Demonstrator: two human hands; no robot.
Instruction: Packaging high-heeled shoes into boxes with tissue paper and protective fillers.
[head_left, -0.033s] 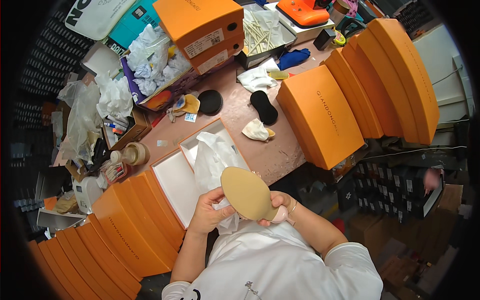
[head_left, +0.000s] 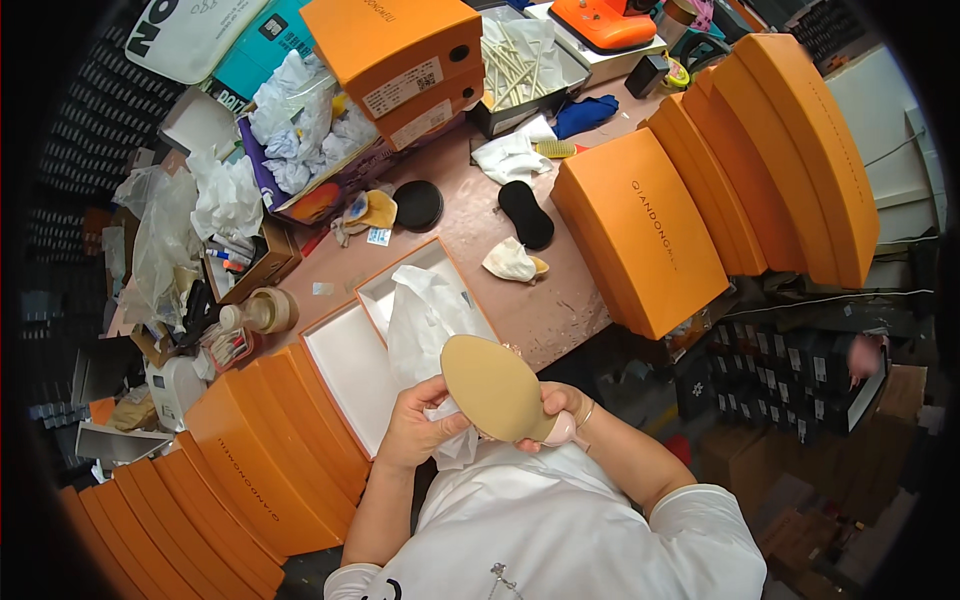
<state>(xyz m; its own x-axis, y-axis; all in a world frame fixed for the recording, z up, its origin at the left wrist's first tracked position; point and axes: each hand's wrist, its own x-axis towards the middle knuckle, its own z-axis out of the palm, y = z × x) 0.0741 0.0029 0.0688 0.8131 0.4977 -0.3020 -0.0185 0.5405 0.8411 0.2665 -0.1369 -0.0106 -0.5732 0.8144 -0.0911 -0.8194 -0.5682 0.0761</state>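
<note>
A shoe with a tan sole [head_left: 490, 388] and a pale pink heel end is held in front of my white shirt, sole facing up. My left hand [head_left: 428, 420] grips its left edge, thumb in front, with some white tissue paper against the fingers. At the heel end, my right hand [head_left: 562, 402] closes around the right side. The upper of the shoe is hidden beneath the sole. Just beyond the hands lies an open shoe box [head_left: 325, 350], white inside, with tissue paper [head_left: 425, 315] spilling out of it.
Orange shoe boxes [head_left: 262, 460] are stacked at the left, and more orange boxes [head_left: 645, 230] stand at the right. On the pink table [head_left: 450, 215] lie a black oval pad [head_left: 526, 215], a round black tin [head_left: 418, 205] and a cream cloth [head_left: 510, 261]. A purple carton [head_left: 335, 183] holds crumpled paper.
</note>
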